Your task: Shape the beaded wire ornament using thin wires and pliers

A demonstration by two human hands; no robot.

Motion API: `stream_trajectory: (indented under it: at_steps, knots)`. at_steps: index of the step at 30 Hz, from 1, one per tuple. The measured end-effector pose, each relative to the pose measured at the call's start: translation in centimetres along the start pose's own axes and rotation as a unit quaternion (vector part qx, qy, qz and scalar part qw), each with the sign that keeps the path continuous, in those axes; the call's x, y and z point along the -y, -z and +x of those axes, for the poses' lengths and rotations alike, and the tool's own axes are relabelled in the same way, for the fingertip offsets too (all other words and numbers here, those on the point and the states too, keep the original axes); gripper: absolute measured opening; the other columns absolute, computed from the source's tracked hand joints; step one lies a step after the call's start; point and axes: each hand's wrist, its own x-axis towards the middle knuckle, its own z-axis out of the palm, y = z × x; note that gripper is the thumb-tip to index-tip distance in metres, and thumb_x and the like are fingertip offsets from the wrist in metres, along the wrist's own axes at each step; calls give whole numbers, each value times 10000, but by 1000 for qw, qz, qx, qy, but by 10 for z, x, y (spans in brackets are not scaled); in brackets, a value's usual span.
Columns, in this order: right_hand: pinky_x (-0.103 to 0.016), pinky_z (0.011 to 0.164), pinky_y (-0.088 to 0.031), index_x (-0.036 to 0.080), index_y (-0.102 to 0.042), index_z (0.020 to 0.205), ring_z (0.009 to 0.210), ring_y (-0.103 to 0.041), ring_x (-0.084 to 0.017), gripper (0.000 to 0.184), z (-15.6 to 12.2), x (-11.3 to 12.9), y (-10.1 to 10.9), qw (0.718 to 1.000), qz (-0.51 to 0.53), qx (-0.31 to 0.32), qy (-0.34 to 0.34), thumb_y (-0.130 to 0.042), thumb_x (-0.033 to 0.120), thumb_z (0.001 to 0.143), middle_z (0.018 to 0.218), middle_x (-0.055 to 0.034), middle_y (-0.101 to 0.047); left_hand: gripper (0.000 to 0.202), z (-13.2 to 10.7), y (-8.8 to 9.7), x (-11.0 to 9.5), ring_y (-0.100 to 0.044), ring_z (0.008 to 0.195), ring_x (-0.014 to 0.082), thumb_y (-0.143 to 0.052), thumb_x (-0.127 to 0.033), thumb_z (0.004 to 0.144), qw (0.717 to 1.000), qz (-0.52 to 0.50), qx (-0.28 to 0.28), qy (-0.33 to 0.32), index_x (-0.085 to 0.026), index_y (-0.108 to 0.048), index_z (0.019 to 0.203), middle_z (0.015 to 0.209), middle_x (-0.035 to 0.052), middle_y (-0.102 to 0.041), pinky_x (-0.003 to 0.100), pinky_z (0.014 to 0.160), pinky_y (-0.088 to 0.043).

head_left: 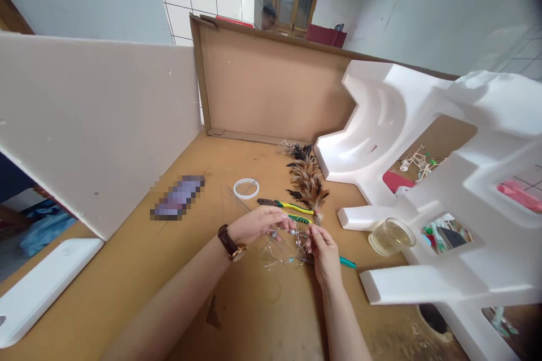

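Between my two hands hangs a thin, looped wire strung with small clear and bluish beads (291,260). My left hand (259,224), with a brown-strapped watch (231,243) on the wrist, has its fingers bent around the wire's left part. On the right side, my right hand (324,249) pinches the wire between thumb and fingertips. Just beyond the hands lie pliers with yellow and green handles (294,207). A tool's teal handle (348,262) shows beside my right hand, the rest partly hidden. Brown and black feathers (307,177) lie in a bunch behind the pliers.
A white ring (246,188) and a blurred, phone-like rectangle (178,197) lie on the brown table (237,321). A glass of yellowish liquid (390,237) stands at right, among white foam packing (423,285). A white foam panel (97,118) and a cardboard wall (275,84) enclose the table.
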Motion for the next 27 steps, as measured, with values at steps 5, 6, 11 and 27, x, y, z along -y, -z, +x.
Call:
stream_trajectory:
  at_steps: [5,6,11,27]
  knots:
    - [-198,406,-364,179,-643,858,509,-544,-100,311,0,3,-1,1000,-4,-17,-3,-671,425,669,766,-9,-625,324,9,-7,13,-547,833,150,-553,-421,775,1000,-1,-13,16,-103,-603,744,921,85,-621,244,635,-472]
    - [-201,404,-367,177,-641,853,507,-548,-104,311,-1,3,-2,1000,-8,-18,-2,-670,426,669,759,-9,-625,322,11,-8,17,-546,840,151,-557,-421,772,1000,5,-21,18,-104,-612,762,921,80,-622,254,655,-472]
    - [-210,398,-366,176,-631,856,447,-489,-87,309,-9,-1,-10,998,-37,-52,24,-653,429,681,683,14,-615,322,20,-18,33,-557,818,145,-526,-398,800,995,84,-43,-35,-104,-655,780,877,65,-648,273,781,-424]
    - [-256,643,-477,206,-626,999,707,-589,-133,251,-50,46,15,813,-409,55,410,-514,91,805,814,-43,-632,332,9,-27,19,-509,623,97,-529,-424,795,993,80,-68,-44,-110,-633,765,675,11,-574,202,578,-397]
